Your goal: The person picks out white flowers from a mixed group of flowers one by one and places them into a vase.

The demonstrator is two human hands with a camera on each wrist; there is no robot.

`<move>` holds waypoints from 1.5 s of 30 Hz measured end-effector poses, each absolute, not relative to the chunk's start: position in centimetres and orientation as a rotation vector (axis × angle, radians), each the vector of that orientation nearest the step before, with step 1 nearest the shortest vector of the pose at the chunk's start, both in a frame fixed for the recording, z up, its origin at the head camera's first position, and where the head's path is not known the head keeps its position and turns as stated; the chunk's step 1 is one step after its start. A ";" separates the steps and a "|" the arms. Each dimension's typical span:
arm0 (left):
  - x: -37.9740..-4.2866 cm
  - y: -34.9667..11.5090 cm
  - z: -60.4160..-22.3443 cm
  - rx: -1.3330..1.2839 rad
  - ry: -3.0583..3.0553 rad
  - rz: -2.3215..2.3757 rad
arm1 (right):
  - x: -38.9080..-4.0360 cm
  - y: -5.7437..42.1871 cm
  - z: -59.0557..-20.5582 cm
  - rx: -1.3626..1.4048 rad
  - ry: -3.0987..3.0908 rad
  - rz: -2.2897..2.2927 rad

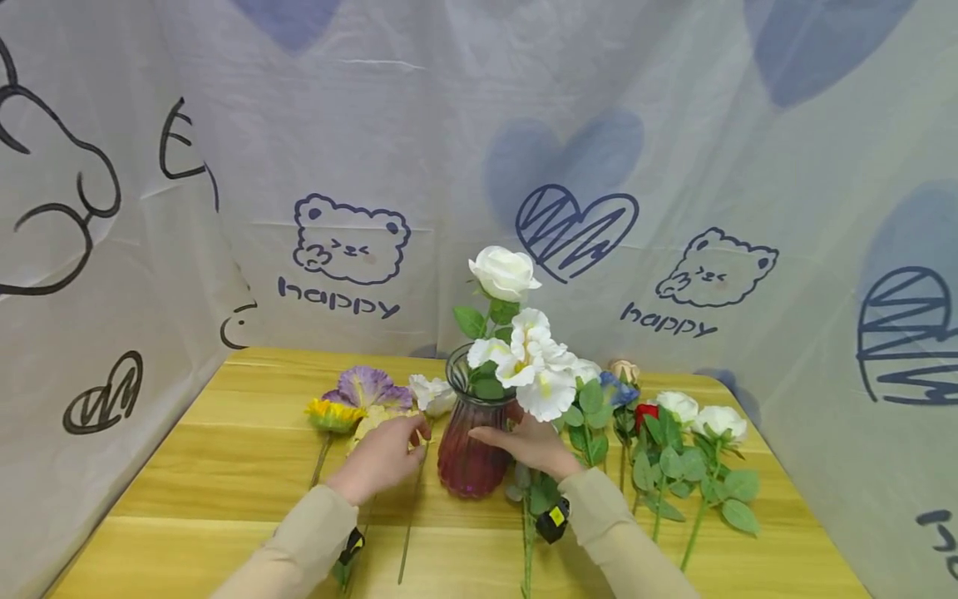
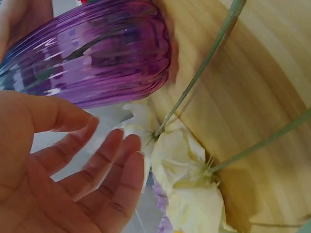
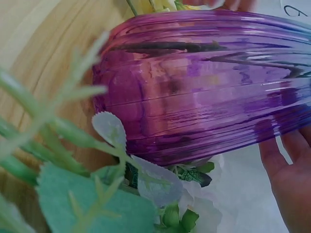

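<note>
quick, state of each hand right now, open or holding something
Left hand: open, fingers relaxed, holding nothing.
Right hand: holding the ribbed vase by its side, thumb in front.

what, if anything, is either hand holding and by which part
The right hand holds the vase by the side of its upper body. The left hand holds nothing.
</note>
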State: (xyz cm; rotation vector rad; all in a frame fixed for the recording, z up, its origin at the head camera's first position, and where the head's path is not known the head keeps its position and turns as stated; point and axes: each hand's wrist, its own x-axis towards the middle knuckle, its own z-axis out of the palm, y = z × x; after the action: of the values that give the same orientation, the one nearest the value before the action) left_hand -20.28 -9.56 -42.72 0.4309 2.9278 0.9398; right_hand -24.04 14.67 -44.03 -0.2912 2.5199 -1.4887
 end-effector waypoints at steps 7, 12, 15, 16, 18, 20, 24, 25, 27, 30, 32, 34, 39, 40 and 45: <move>-20.0 -8.8 -43.6 0.377 2.892 0.843 | -24.5 15.2 -43.8 -0.350 2.366 -1.550; -19.9 -8.4 -44.3 0.369 2.871 0.812 | -24.7 15.6 -43.8 -0.340 2.374 -1.506; -19.8 -8.3 -44.7 0.368 2.874 0.786 | -24.7 15.6 -43.8 -0.351 2.374 -1.500; -19.8 -8.3 -44.8 0.368 2.876 0.776 | -24.7 15.6 -43.8 -0.354 2.374 -1.500; -19.8 -8.3 -44.9 0.373 2.882 0.753 | -24.6 15.6 -43.8 -0.342 2.388 -1.490; -19.9 -8.3 -45.0 0.379 2.892 0.721 | -24.6 15.6 -43.9 -0.329 2.395 -1.488; -20.1 -8.2 -45.1 0.370 2.881 0.697 | -24.6 15.6 -43.9 -0.316 2.386 -1.508; -20.1 -8.2 -45.1 0.369 2.878 0.692 | -24.6 15.6 -43.9 -0.308 2.387 -1.507; -20.2 -8.2 -45.3 0.365 2.871 0.691 | -24.6 15.6 -43.9 -0.297 2.397 -1.499; -20.4 -8.1 -45.4 0.367 2.866 0.685 | -24.6 15.6 -43.9 -0.294 2.400 -1.496; -20.5 -8.1 -45.6 0.364 2.861 0.683 | -24.6 15.5 -43.8 -0.302 2.394 -1.503; -20.6 -8.0 -45.6 0.359 2.860 0.677 | -24.6 15.5 -43.8 -0.323 2.376 -1.525; -20.7 -7.9 -45.4 0.340 2.850 0.671 | -24.6 15.4 -43.6 -0.358 2.365 -1.548; -20.8 -7.9 -45.4 0.336 2.848 0.673 | -24.6 15.4 -43.6 -0.363 2.367 -1.550; -21.0 -7.8 -45.6 0.329 2.855 0.676 | -24.7 15.4 -43.6 -0.369 2.369 -1.554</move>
State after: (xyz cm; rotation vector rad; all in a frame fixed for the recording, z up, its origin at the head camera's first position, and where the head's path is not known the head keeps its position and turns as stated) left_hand -21.03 -7.80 -45.62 0.3289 2.8553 0.6759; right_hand -24.73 15.37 -43.59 -0.3691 2.3689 -1.5537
